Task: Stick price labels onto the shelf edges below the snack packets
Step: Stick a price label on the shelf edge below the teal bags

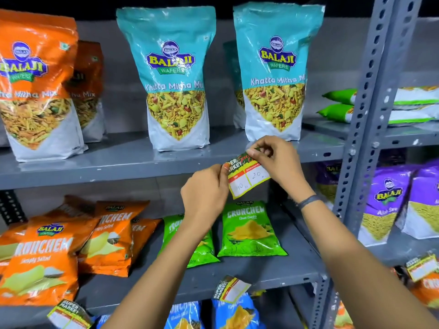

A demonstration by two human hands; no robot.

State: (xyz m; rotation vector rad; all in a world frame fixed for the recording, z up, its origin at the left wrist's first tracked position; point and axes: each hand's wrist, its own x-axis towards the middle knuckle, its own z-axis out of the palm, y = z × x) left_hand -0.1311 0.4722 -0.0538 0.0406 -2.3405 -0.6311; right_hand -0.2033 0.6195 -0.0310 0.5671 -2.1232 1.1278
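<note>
Landmark for all positions: the upper shelf edge (95,173), the grey metal lip running across the middle of the view.

Above it at far left stands an orange Balaji mix packet (35,86), upright. Further right above the edge stand two teal Khatta Mitha packets, the first (175,79) near centre and the second (276,72) to its right, both upright on the shelf.

Below the edge at left lie orange Crunchem packets (40,262), overlapping. Right of these, also below the edge, lie two green Crunchem packets; the nearer to centre (249,230) is fully visible, the other partly hidden by a forearm.

The left hand (205,194) is just below the edge, its grip closed on the left end of the price label (247,176). The label (tilted, right end higher) lies across the front of the edge beneath the second teal packet; whether it touches the metal cannot be told. It carries handwritten figures 10 and 20. The right hand (273,157) sits at the edge, its grip pinched on the label's upper right corner. A dark band (308,200) circles the right wrist.

Well below the edge, another label (231,288) hangs from the lower shelf lip.
</note>
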